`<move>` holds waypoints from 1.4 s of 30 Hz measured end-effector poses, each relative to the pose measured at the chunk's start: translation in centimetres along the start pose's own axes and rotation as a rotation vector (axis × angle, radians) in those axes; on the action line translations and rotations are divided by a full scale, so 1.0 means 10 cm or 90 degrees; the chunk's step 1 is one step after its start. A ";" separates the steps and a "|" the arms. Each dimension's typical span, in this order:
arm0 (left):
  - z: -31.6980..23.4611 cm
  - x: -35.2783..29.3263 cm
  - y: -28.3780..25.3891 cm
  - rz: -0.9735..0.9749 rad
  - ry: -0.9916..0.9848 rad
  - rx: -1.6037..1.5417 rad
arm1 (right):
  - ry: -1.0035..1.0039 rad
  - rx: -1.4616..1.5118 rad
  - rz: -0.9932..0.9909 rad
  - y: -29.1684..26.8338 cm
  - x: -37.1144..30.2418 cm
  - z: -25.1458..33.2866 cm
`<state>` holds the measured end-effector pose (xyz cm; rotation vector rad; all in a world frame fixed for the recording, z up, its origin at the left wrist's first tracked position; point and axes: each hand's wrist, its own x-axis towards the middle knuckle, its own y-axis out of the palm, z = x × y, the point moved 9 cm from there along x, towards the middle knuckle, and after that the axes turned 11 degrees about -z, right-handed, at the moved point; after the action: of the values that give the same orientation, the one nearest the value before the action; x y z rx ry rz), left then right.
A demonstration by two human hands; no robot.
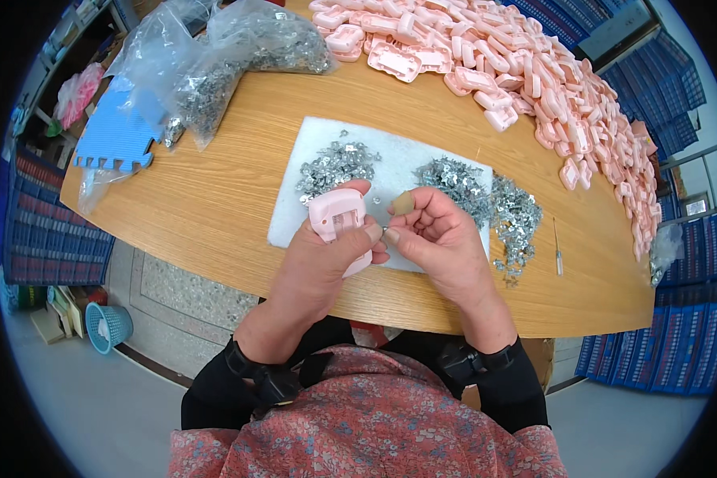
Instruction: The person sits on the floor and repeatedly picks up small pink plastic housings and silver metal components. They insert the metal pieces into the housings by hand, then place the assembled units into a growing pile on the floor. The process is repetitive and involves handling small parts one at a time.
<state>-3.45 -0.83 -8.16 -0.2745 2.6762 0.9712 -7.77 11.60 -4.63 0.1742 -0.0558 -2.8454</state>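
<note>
Pink plastic shell [339, 221] held over near edge of white pad [327, 151], left hand [327, 263] wrapped around it, thumb pressed on face. Right hand [438, 239] pinching tiny metal clip at shell's side; clip barely visible. Risk: clip slips from pinch, falls past table edge [215, 275] just below pad. Metal clip piles [334, 163] beyond shell; elbow room left of pad, pink shell heap [534, 72] crowds far right.

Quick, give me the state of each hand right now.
Left hand: closed around a pink plastic case.
Right hand: fingers pinched on a small metal piece at the case's edge; a tan cover sits on one fingertip.
</note>
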 end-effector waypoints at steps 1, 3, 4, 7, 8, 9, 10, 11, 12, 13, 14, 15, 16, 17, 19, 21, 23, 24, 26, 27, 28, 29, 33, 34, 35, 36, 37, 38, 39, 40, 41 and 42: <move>-0.02 -0.03 0.02 0.000 -0.017 0.023 | -0.011 0.007 -0.006 -0.01 0.00 0.02; 0.03 -0.04 0.06 0.030 -0.080 -0.013 | -0.032 0.020 -0.020 -0.05 0.02 0.06; 0.06 -0.06 0.07 0.059 -0.127 -0.069 | -0.076 -0.037 -0.019 -0.05 0.02 0.12; 0.18 -0.08 0.06 0.076 -0.210 -0.122 | -0.177 -0.210 -0.003 0.02 0.00 0.31; 0.22 -0.09 0.04 0.069 -0.227 -0.120 | -0.191 -0.267 0.013 0.07 -0.01 0.39; 0.24 -0.10 0.03 0.068 -0.236 -0.122 | -0.206 -0.325 0.030 0.12 -0.02 0.43; 0.25 -0.11 0.04 0.069 -0.246 -0.125 | -0.212 -0.344 0.033 0.12 -0.03 0.43; 0.27 -0.12 0.04 0.070 -0.256 -0.127 | -0.219 -0.364 0.037 0.13 -0.03 0.43; 0.28 -0.12 0.04 0.066 -0.261 -0.117 | -0.225 -0.383 0.041 0.14 -0.04 0.43; 0.30 -0.12 0.03 0.062 -0.266 -0.106 | -0.229 -0.393 0.044 0.14 -0.04 0.43; 0.31 -0.12 0.02 0.057 -0.271 -0.095 | -0.233 -0.402 0.047 0.14 -0.05 0.44; 0.32 -0.12 0.03 0.061 -0.272 -0.092 | -0.238 -0.412 0.050 0.15 -0.05 0.44; 0.33 -0.11 0.03 0.064 -0.273 -0.089 | -0.240 -0.422 0.050 0.15 -0.05 0.45; 0.33 -0.11 0.04 0.067 -0.274 -0.085 | -0.243 -0.433 0.051 0.15 -0.05 0.46; 0.34 -0.12 0.04 0.065 -0.283 -0.066 | -0.249 -0.450 0.049 0.16 -0.06 0.47; 0.35 -0.12 0.05 0.064 -0.287 -0.041 | -0.256 -0.463 0.044 0.17 -0.08 0.47; 0.37 -0.12 0.05 0.058 -0.285 -0.011 | -0.342 -0.544 0.048 0.25 -0.13 0.53; 0.39 -0.12 0.06 0.071 -0.275 0.016 | -0.384 -0.584 0.050 0.29 -0.16 0.55; 0.44 -0.11 0.04 0.093 -0.253 0.067 | -0.425 -0.670 0.064 0.38 -0.22 0.62; 0.44 -0.11 0.04 0.093 -0.256 0.061 | -0.446 -0.713 0.071 0.42 -0.24 0.64; 0.44 -0.11 0.05 0.096 -0.259 0.056 | -0.440 -0.689 0.054 0.38 -0.24 0.64; 0.44 -0.11 0.06 0.098 -0.262 0.050 | -0.433 -0.666 0.038 0.33 -0.23 0.63; 0.38 -0.12 0.10 0.092 -0.247 0.025 | -0.359 -0.590 -0.019 0.11 -0.18 0.65; 0.38 -0.13 0.10 0.096 -0.248 0.028 | -0.343 -0.579 -0.017 0.11 -0.18 0.63; 0.38 -0.13 0.11 0.100 -0.249 0.032 | -0.328 -0.567 -0.015 0.11 -0.17 0.60; 0.38 -0.13 0.12 0.105 -0.246 0.031 | -0.313 -0.555 -0.012 0.11 -0.17 0.58; 0.37 -0.14 0.13 0.108 -0.242 0.031 | -0.287 -0.536 -0.012 0.10 -0.16 0.54; 0.37 -0.14 0.14 0.112 -0.237 0.030 | -0.261 -0.518 -0.012 0.08 -0.16 0.50; 0.38 -0.15 0.14 0.113 -0.240 0.028 | -0.236 -0.500 -0.012 0.07 -0.16 0.47; 0.38 -0.15 0.13 0.114 -0.242 0.025 | -0.194 -0.477 -0.010 0.05 -0.16 0.43; 0.39 -0.16 0.13 0.114 -0.244 0.022 | -0.152 -0.454 -0.008 0.02 -0.15 0.39; 0.38 -0.17 0.13 0.115 -0.241 0.024 | -0.111 -0.431 -0.006 0.00 -0.15 0.34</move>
<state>-1.50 2.76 -9.65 0.1487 2.3951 0.9145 -6.74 12.14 -1.09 -0.2159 0.8541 -2.7006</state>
